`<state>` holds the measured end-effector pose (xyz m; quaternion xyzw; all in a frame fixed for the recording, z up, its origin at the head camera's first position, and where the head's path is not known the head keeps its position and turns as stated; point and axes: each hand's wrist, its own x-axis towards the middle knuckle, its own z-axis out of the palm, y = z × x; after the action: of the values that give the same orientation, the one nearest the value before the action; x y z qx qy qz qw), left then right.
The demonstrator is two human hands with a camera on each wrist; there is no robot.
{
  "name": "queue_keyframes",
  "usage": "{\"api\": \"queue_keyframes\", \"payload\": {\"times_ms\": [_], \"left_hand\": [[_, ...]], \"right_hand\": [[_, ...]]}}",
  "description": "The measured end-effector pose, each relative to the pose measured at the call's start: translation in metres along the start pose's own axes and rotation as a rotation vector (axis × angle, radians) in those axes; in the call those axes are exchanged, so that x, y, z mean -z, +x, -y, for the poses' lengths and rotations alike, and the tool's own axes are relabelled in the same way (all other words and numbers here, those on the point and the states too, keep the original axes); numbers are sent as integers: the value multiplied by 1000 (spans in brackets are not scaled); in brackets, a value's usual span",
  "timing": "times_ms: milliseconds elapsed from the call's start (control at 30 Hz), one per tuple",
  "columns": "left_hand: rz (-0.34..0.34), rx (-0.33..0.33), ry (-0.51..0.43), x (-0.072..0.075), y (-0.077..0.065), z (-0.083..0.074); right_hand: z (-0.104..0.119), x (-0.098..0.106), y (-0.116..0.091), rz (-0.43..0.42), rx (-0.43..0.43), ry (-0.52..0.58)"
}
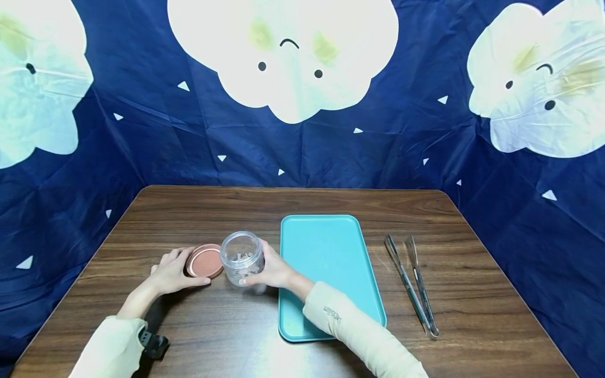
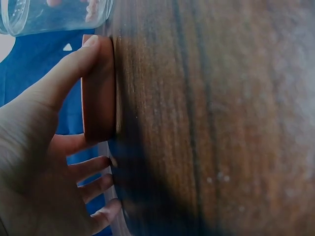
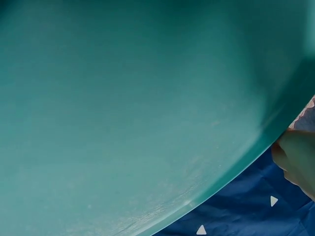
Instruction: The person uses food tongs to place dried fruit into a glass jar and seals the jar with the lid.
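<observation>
In the head view a clear, open-topped jar (image 1: pixel 242 260) with small pale pieces in its bottom stands upright, left of the tray. My right hand (image 1: pixel 274 268) grips its side, thumb at the front. Left of the jar, a reddish-brown lid (image 1: pixel 206 261) lies on the table with its hollow side up. My left hand (image 1: pixel 171 274) holds that lid by its rim. The left wrist view shows the thumb and index finger on opposite sides of the lid (image 2: pixel 99 93), the other fingers spread beside it. Only part of my right hand (image 3: pixel 298 157) appears in the right wrist view.
A turquoise tray (image 1: pixel 319 252) lies under my right forearm. Farther right, metal tongs (image 1: pixel 416 289) rest on the wooden table (image 1: pixel 227 336), their tips pointing away. A dark blue curtain (image 1: pixel 402 157) with cloud shapes hangs behind the table.
</observation>
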<state>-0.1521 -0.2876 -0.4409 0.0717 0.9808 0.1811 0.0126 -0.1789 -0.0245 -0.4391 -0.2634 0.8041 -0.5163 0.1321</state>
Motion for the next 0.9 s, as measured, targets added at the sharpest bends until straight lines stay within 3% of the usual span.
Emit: {"api": "queue_keyframes", "payload": {"times_ms": [333, 633, 900], "left_hand": [[-30, -8, -61, 0, 0, 4], [-105, -91, -277, 3, 1, 12], [-46, 51, -492, 9, 0, 10]], "right_hand": [[1, 1, 1, 10, -20, 32], [0, 1, 2, 0, 9, 42], [1, 2, 3, 11, -27, 31]]}}
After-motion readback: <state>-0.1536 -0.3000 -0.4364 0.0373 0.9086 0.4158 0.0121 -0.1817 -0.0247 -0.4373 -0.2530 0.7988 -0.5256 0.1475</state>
